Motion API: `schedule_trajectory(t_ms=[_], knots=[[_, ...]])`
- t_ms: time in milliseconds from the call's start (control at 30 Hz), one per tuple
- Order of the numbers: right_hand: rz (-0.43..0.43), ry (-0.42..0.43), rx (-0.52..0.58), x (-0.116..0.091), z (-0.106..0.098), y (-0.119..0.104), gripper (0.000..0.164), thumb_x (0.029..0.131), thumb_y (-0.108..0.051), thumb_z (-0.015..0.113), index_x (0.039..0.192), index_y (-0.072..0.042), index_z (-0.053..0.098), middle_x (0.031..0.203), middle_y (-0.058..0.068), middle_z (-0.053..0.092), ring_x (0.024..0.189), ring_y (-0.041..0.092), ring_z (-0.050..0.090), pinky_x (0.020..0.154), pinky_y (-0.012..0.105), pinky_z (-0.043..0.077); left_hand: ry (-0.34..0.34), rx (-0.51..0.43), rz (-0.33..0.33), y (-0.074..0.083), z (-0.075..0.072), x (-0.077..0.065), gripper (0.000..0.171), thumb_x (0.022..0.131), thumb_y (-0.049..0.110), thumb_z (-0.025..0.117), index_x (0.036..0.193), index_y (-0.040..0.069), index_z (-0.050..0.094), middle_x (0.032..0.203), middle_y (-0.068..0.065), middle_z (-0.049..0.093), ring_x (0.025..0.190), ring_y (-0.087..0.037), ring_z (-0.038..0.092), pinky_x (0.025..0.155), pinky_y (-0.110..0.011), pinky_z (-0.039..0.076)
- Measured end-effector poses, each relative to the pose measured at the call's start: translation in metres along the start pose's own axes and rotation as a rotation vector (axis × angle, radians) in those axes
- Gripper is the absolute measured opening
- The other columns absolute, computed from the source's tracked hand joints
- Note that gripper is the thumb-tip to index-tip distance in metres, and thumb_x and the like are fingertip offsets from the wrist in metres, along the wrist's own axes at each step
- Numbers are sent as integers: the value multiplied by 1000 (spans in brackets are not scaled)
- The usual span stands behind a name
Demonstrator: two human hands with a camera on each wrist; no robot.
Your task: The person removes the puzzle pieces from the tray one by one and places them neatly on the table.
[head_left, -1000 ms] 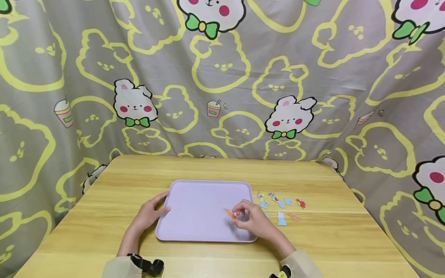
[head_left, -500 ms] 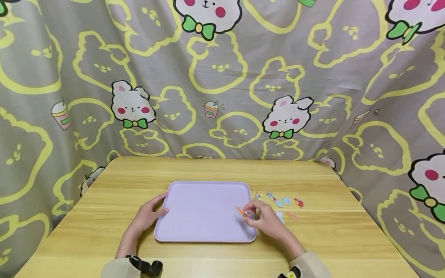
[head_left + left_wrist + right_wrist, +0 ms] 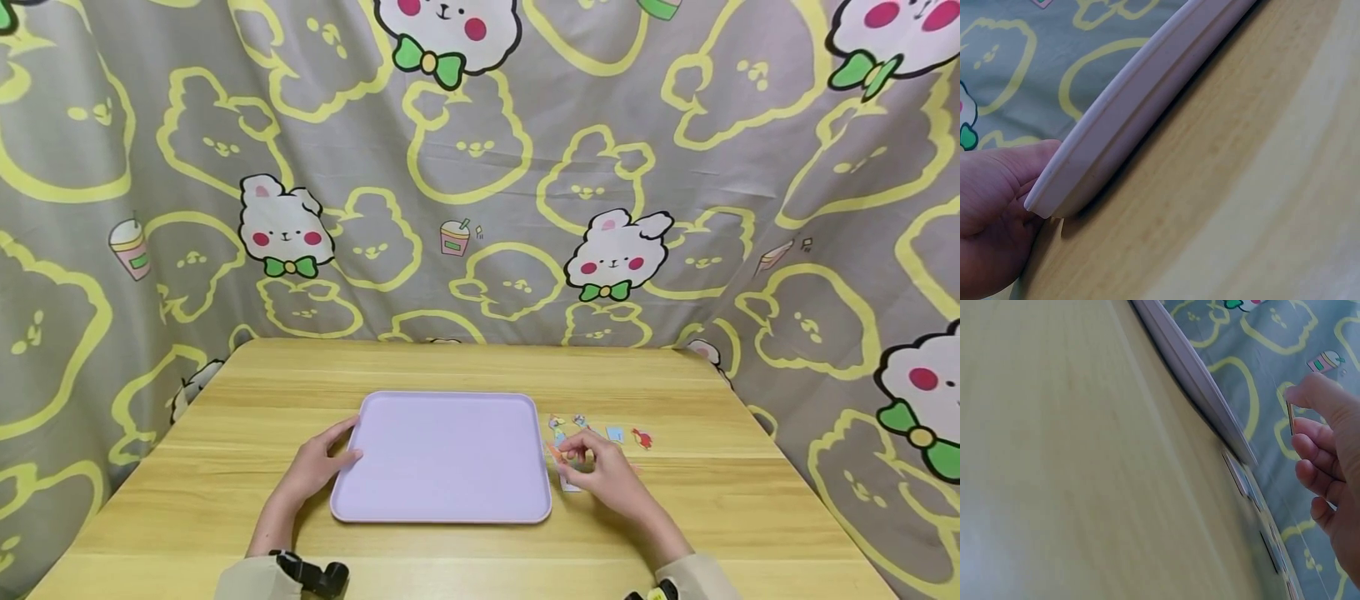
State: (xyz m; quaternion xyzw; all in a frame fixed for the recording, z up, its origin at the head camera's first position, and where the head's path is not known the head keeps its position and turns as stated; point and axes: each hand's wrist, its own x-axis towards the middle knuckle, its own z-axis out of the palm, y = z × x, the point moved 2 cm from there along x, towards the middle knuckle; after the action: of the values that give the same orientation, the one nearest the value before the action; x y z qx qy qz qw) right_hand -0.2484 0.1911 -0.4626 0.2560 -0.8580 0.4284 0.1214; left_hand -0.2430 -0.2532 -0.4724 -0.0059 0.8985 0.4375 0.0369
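Observation:
A lilac rectangular tray (image 3: 450, 458) lies on the wooden table. My left hand (image 3: 318, 462) holds its left rim, thumb over the edge; the left wrist view shows that hand (image 3: 997, 206) at the tray's corner (image 3: 1104, 119). Just right of the tray, my right hand (image 3: 603, 471) pinches a small flat orange puzzle piece (image 3: 555, 452) between thumb and fingers. Edge-on in the right wrist view, the piece (image 3: 1290, 417) shows as a thin sliver above the table, held by the right hand (image 3: 1335, 444). A blue-and-white piece (image 3: 572, 486) lies partly under this hand.
Several small picture pieces lie right of the tray, among them a red one (image 3: 642, 438), a light blue one (image 3: 615, 434) and a multicoloured one (image 3: 556, 425). A grey patterned curtain (image 3: 487, 275) hangs behind the table (image 3: 450, 558) and at both sides.
My right hand has moved right, carrying the orange puzzle piece from over the tray to beyond its right rim, above the loose pieces. The left hand stays on the tray's left rim.

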Motion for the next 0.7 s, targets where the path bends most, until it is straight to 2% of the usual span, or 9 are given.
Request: schedule_trajectory(t_ms=[467, 700], knots=[[151, 57, -37, -17, -28, 17, 20, 78, -5, 78, 94, -11, 68, 79, -4, 58, 71, 2, 48, 58, 17, 42, 1, 6, -3, -1, 1, 2, 62, 95, 21, 64, 150, 8, 39, 157, -22, 33, 147, -45, 23, 120, -59, 23], [163, 81, -75, -25, -38, 27, 20, 78, -4, 78, 95, -10, 69, 79, -4, 57, 71, 1, 47, 57, 17, 42, 3, 10, -7, -1, 1, 2, 62, 95, 22, 64, 150, 9, 39, 157, -22, 33, 147, -46, 23, 119, -60, 23]])
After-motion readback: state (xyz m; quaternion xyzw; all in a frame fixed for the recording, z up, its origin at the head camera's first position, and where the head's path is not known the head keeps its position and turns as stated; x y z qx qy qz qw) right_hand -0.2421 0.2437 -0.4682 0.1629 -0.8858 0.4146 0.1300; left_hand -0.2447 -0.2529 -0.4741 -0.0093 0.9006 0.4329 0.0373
